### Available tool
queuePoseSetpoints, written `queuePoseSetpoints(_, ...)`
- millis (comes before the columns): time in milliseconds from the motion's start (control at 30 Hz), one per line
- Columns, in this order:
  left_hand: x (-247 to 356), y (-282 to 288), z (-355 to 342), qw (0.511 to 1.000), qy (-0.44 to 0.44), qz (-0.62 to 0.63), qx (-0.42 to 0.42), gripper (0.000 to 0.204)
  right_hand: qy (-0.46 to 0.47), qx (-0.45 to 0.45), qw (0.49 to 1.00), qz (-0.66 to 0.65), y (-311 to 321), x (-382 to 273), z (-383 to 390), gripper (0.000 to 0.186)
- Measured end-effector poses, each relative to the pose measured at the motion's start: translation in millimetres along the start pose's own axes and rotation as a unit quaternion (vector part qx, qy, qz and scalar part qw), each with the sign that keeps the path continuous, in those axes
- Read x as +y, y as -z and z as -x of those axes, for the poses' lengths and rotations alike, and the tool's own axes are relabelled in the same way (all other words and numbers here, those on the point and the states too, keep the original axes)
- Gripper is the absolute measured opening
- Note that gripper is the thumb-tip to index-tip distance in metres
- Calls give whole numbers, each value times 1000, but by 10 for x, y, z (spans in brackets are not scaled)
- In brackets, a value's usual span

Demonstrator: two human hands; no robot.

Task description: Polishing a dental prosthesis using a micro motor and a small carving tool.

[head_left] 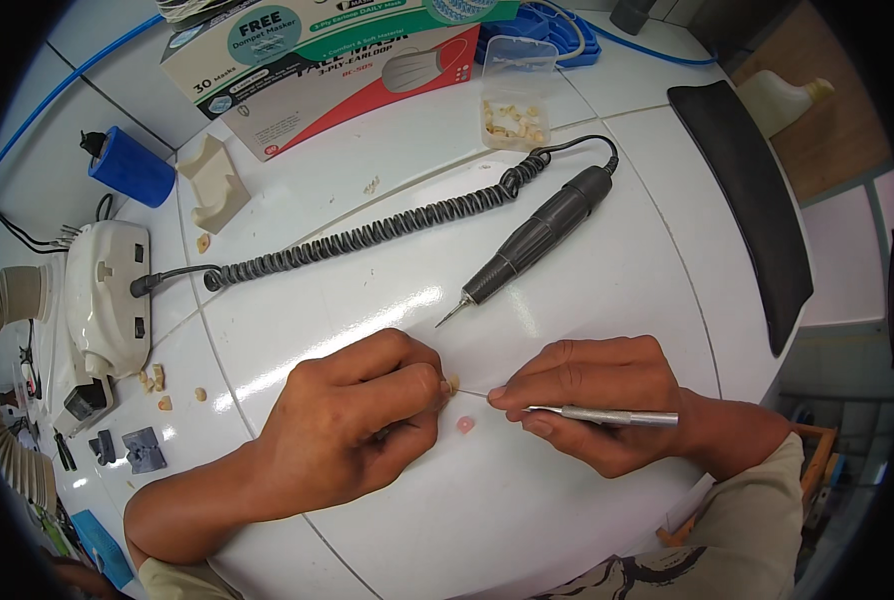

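My left hand [352, 425] is closed in a pinch on a small yellowish tooth-like piece [453, 384], mostly hidden by the fingertips. In my right hand [592, 385] is a slim metal dental hand tool [622, 416], gripped like a pen. Its thin tip reaches left to the piece; whether it touches cannot be made out. Just below the fingertips, a small pink lump [466, 425] lies on the white tiled worktop [527, 530]. Beyond both hands rests a black rotary handpiece [539, 235] with a thin metal bur pointing toward them.
A coiled black cord [367, 231] joins the handpiece to a white control box [109, 295] at left. Several loose tooth-like pieces [157, 378] lie near it. Face mask boxes [337, 85], a clear case [515, 95] and a blue cup [133, 167] stand behind; a black pad [747, 205] lies right.
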State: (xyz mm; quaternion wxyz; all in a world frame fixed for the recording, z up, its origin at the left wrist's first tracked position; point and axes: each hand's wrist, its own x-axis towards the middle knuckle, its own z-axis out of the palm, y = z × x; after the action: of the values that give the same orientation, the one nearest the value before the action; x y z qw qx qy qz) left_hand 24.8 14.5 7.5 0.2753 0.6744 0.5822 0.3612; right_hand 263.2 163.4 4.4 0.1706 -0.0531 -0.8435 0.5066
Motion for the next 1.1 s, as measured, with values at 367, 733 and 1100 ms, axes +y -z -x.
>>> queuePoseSetpoints(367,11,22,0,1000,10,16,-10,13,5,24,1000,-3,-17,13,0,27)
queuePoseSetpoints(733,24,-23,37,1000,10,6,-9,13,9,13,1000,5,-45,-3,53,27)
queuePoseSetpoints(1100,51,83,-46,1000,20,23,-3,14,38,22,999,11,38,-30,-77,24)
